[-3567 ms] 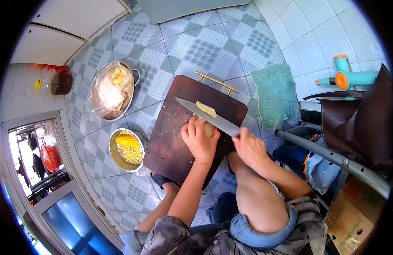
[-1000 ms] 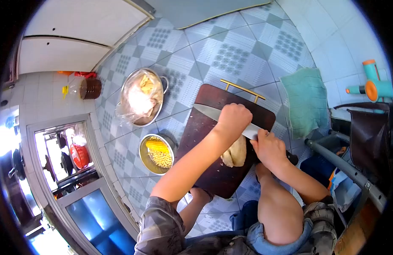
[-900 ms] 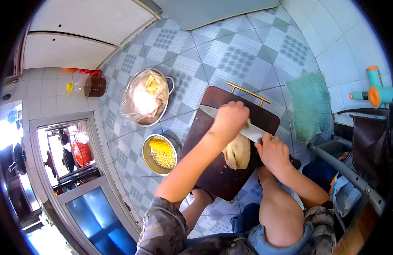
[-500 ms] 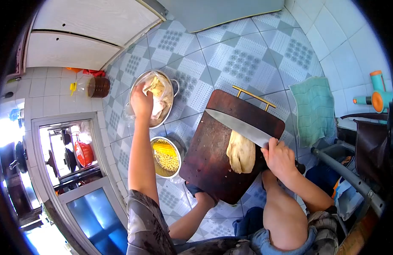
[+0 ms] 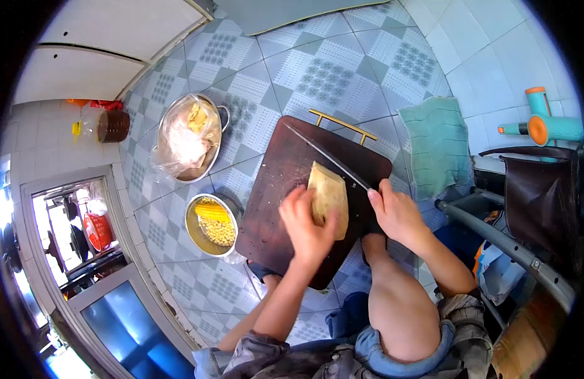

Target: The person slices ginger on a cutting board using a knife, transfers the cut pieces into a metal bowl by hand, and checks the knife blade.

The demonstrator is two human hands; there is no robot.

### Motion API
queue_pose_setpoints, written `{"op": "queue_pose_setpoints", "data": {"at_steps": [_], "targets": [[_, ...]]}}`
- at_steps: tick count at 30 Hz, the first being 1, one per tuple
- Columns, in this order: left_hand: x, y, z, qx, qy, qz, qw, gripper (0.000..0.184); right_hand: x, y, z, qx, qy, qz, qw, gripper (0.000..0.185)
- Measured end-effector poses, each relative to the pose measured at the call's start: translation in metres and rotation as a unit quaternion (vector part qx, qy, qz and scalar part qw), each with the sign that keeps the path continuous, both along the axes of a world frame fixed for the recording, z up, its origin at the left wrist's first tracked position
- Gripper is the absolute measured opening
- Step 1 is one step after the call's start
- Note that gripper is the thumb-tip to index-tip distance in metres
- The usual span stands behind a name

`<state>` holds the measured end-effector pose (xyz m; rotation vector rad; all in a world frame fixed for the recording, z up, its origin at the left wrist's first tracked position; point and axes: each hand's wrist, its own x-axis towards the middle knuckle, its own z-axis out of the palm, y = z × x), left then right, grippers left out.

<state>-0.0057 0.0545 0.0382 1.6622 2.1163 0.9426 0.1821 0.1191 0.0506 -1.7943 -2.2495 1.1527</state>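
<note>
A pale yellow, folded, leaf-like piece of food (image 5: 330, 192) lies on the dark wooden cutting board (image 5: 267, 196); its exact kind is unclear. My left hand (image 5: 306, 224) is over its left side, fingers spread and thumb reaching across its lower part. In my right hand (image 5: 396, 211) is the handle of a large kitchen knife (image 5: 330, 158). The blade is turned nearly edge-up to my view, slanting over the board's upper part, to the right of the food and apart from it.
Left of the board stand a metal pot (image 5: 222, 132) holding a plastic bag of pale food (image 5: 188, 136) and a bowl (image 5: 192, 230) with corn (image 5: 216, 227). A green mat (image 5: 434, 148) lies on the tiled floor to the right, near a metal frame (image 5: 494, 230).
My left hand has moved from the bag in the pot to the food on the board. The food's outline looks straighter. The knife blade has turned and lifted off the food; the view has shifted.
</note>
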Motion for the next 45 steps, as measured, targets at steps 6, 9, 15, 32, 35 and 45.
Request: {"op": "queue_pose_setpoints", "data": {"at_steps": [6, 9, 15, 32, 35, 45], "targets": [[0.020, -0.008, -0.003, -0.041, 0.081, 0.026, 0.996, 0.066, -0.024, -0.021, -0.001, 0.002, 0.002, 0.054, 0.999, 0.033], [0.010, -0.022, -0.008, -0.027, 0.091, 0.089, 0.991, 0.065, -0.043, -0.023, -0.001, 0.049, 0.011, 0.119, 0.992, 0.036], [0.002, -0.023, -0.014, -0.011, 0.099, 0.108, 0.989, 0.059, -0.048, -0.029, 0.009, 0.116, -0.011, 0.182, 0.976, 0.037], [-0.003, -0.016, -0.029, 0.057, 0.029, 0.101, 0.993, 0.052, -0.037, -0.039, 0.015, 0.054, -0.078, 0.154, 0.984, 0.027], [-0.005, -0.016, -0.029, 0.048, 0.023, 0.102, 0.993, 0.051, -0.037, -0.036, 0.015, 0.041, -0.079, 0.160, 0.983, 0.026], [-0.005, -0.016, -0.030, 0.048, 0.001, 0.102, 0.994, 0.053, -0.059, -0.032, 0.008, 0.068, -0.076, 0.161, 0.982, 0.026]]}}
